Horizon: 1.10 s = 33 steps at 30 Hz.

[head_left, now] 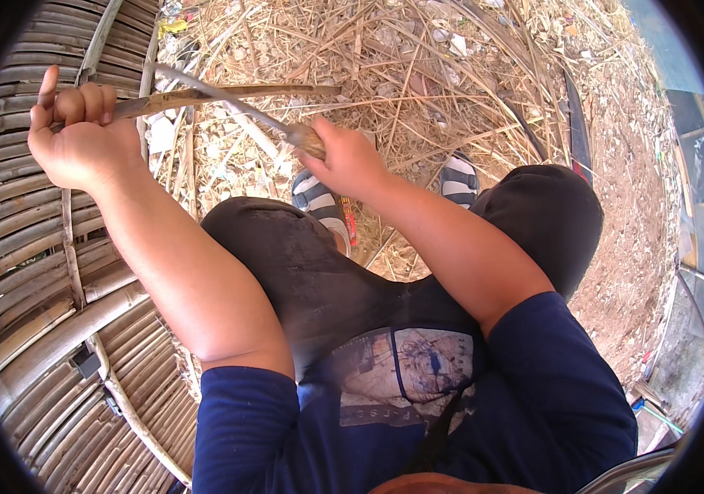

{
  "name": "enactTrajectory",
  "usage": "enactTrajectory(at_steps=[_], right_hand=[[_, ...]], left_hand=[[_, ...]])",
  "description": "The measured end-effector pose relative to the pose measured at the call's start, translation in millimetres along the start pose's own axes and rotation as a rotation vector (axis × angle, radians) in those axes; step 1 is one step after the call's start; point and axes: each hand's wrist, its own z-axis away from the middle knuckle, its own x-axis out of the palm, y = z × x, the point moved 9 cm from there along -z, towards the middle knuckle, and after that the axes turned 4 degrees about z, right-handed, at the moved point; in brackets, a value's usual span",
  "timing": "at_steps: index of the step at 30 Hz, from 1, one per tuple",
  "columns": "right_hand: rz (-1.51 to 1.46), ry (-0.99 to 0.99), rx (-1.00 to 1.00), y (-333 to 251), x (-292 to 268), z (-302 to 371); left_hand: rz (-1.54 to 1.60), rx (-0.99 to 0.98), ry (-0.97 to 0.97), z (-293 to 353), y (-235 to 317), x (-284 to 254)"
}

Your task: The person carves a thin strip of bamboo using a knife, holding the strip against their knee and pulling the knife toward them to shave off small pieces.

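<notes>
My left hand point(84, 140) is closed round one end of a long, slightly curved bamboo strip point(273, 90), with one finger sticking up. The strip's far end reaches out to the right over the straw. My right hand point(343, 160) grips the wooden handle point(308, 142) of a long, narrow knife point(240, 104). Its grey blade slants up and to the left and crosses the strip a little way from my left fingers. Whether blade and strip touch there, I cannot tell.
A slatted bamboo wall or panel point(14, 198) stands along my left. Straw, split pieces and litter point(418, 74) cover the ground ahead. My sandalled feet point(459, 179) are below my bent knees. Bare earth point(624, 214) runs along the right, beside bluish panels point(694, 140).
</notes>
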Motion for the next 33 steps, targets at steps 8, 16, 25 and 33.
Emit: enactTrajectory(at_steps=[8,16,25,33], right_hand=[[0.102,-0.098,0.38,75,20,11],[-0.002,-0.051,0.105,22,10,8],[0.097,-0.026,0.278,69,24,17],[0.027,-0.029,0.052,26,11,6]], left_hand=[[-0.029,0.008,0.076,-9,1,-16],[0.087,-0.052,-0.161,-6,-1,2],[0.061,-0.063,-0.019,-20,-4,-24],[0.097,-0.069,-0.158,-12,-8,1]])
